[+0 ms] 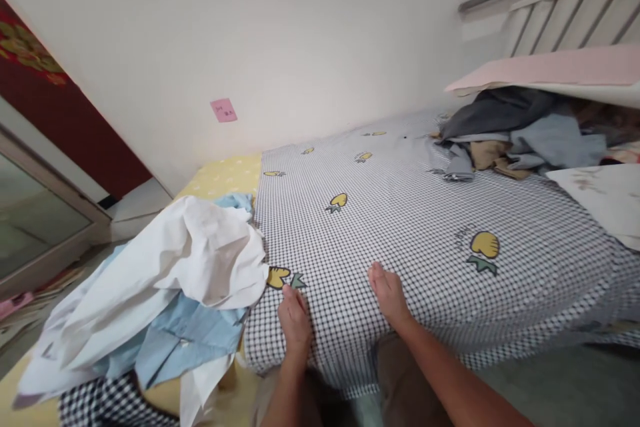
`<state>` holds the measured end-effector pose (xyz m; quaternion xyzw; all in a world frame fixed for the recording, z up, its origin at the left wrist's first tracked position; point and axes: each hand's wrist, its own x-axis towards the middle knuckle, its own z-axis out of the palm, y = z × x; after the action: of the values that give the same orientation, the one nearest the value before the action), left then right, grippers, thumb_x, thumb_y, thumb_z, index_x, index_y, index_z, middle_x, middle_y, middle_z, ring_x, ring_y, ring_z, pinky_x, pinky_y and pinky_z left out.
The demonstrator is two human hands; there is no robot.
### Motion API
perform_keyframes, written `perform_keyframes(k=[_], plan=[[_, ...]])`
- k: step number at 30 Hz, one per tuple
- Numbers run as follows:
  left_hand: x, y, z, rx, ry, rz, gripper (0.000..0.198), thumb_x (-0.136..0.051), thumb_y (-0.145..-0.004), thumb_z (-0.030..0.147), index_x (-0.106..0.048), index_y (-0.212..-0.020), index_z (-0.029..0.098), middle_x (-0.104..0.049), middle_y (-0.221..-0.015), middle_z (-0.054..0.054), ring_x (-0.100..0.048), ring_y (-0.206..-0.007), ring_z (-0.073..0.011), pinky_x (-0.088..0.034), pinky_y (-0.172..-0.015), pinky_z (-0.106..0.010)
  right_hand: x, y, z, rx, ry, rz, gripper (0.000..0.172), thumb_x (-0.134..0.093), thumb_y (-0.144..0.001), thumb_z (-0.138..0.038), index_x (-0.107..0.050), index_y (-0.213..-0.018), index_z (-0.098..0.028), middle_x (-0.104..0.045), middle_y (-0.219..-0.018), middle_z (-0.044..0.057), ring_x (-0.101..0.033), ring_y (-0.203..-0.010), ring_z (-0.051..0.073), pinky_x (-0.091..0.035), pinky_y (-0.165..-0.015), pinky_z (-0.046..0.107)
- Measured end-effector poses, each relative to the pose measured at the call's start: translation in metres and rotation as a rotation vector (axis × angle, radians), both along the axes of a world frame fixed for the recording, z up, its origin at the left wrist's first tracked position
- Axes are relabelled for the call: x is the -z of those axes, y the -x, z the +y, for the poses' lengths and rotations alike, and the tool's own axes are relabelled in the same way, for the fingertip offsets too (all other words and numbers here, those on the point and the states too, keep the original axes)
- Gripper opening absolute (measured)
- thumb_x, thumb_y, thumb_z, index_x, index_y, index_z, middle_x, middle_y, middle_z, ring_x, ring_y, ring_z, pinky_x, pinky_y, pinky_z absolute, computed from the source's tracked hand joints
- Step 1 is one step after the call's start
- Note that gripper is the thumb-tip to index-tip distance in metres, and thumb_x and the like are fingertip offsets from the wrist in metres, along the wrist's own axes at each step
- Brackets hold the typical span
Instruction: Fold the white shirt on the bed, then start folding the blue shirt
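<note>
My left hand (pixel 295 323) lies flat on the black-and-white checked sheet (pixel 400 227) at the bed's near edge, fingers together and stretched out, holding nothing. My right hand (pixel 389 295) rests flat on the same sheet a little to the right, fingers also extended. Just left of my left hand lies a heap of white cloth (pixel 190 260) over light blue cloth (pixel 185 340). The sheet is printed with yellow fruit shapes (pixel 484 245).
A pile of grey, blue and tan clothes (pixel 515 133) sits at the far right of the bed under a pink board (pixel 550 70). A white pillow (pixel 605 200) lies at the right. A white wall with a pink note (pixel 223 109) stands behind; a glass door (pixel 35 213) is left.
</note>
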<state>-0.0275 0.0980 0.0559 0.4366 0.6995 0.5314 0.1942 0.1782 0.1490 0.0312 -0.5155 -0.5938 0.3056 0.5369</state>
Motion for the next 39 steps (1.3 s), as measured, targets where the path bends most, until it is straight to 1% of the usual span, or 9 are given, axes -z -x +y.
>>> perform_keyframes(k=[3,6,12,18,24,28,32,39], plan=[[0.001,-0.002,0.0,-0.006,0.016,0.001,0.067,-0.01,-0.099,0.059,-0.032,-0.044,0.029,-0.039,-0.042,-0.001,-0.039,-0.044,-0.016,-0.032,-0.054,-0.034,-0.004,-0.001,-0.002,-0.008,0.004,-0.005,0.07,-0.018,-0.098,-0.074,-0.032,-0.048,-0.027,-0.03,-0.044,-0.002,-0.032,-0.044,0.013,-0.023,-0.05,0.034],[0.003,-0.003,0.001,-0.016,0.028,0.007,0.065,-0.01,-0.099,0.059,-0.032,-0.045,0.029,-0.04,-0.043,-0.001,-0.04,-0.044,-0.0161,-0.032,-0.053,-0.034,-0.004,-0.001,-0.003,-0.013,-0.002,-0.006,0.069,-0.017,-0.098,-0.074,-0.031,-0.049,-0.027,-0.03,-0.045,-0.002,-0.031,-0.044,0.013,-0.023,-0.05,0.034],[0.003,-0.001,0.003,0.002,0.02,0.027,0.065,-0.012,-0.099,0.06,-0.032,-0.045,0.029,-0.037,-0.043,-0.001,-0.037,-0.045,-0.0167,-0.028,-0.054,-0.036,0.002,0.0,0.001,0.005,0.01,-0.008,0.069,-0.015,-0.098,-0.074,-0.03,-0.05,-0.027,-0.03,-0.045,-0.003,-0.03,-0.044,0.012,-0.021,-0.05,0.034],[0.005,0.002,0.004,0.023,0.022,0.039,0.065,-0.011,-0.098,0.06,-0.029,-0.044,0.029,-0.035,-0.042,0.0,-0.036,-0.046,-0.0169,-0.027,-0.056,-0.037,0.007,0.0,0.004,0.014,0.015,-0.022,0.069,-0.015,-0.099,-0.072,-0.033,-0.051,-0.026,-0.032,-0.045,-0.003,-0.031,-0.045,0.012,-0.021,-0.051,0.034],[0.002,0.001,0.003,0.013,0.029,0.06,0.065,-0.012,-0.099,0.059,-0.031,-0.044,0.029,-0.037,-0.042,-0.001,-0.038,-0.046,-0.0171,-0.03,-0.056,-0.036,0.002,0.001,0.001,-0.001,0.042,0.032,0.068,-0.017,-0.097,-0.075,-0.029,-0.051,-0.027,-0.027,-0.047,-0.004,-0.028,-0.045,0.012,-0.02,-0.051,0.034],[0.002,0.0,0.002,0.008,0.024,0.07,0.066,-0.011,-0.098,0.061,-0.031,-0.044,0.029,-0.037,-0.043,-0.001,-0.038,-0.045,-0.0173,-0.029,-0.055,-0.037,-0.003,0.001,0.001,0.006,0.047,0.049,0.068,-0.016,-0.097,-0.075,-0.031,-0.051,-0.027,-0.028,-0.047,-0.003,-0.029,-0.046,0.013,-0.022,-0.05,0.033],[0.003,0.0,0.002,0.015,0.017,0.073,0.066,-0.01,-0.098,0.063,-0.029,-0.044,0.029,-0.036,-0.043,-0.001,-0.037,-0.045,-0.0173,-0.029,-0.054,-0.037,-0.004,0.001,0.001,0.004,0.061,0.068,0.069,-0.016,-0.096,-0.076,-0.03,-0.051,-0.027,-0.028,-0.047,-0.003,-0.028,-0.045,0.013,-0.021,-0.049,0.033],[0.003,0.0,0.001,0.021,0.007,0.087,0.066,-0.01,-0.098,0.063,-0.029,-0.045,0.029,-0.037,-0.043,-0.001,-0.037,-0.045,-0.0172,-0.03,-0.054,-0.037,-0.005,0.001,0.001,0.002,0.034,0.062,0.069,-0.016,-0.097,-0.076,-0.029,-0.051,-0.027,-0.027,-0.046,-0.003,-0.028,-0.045,0.013,-0.021,-0.049,0.033]])
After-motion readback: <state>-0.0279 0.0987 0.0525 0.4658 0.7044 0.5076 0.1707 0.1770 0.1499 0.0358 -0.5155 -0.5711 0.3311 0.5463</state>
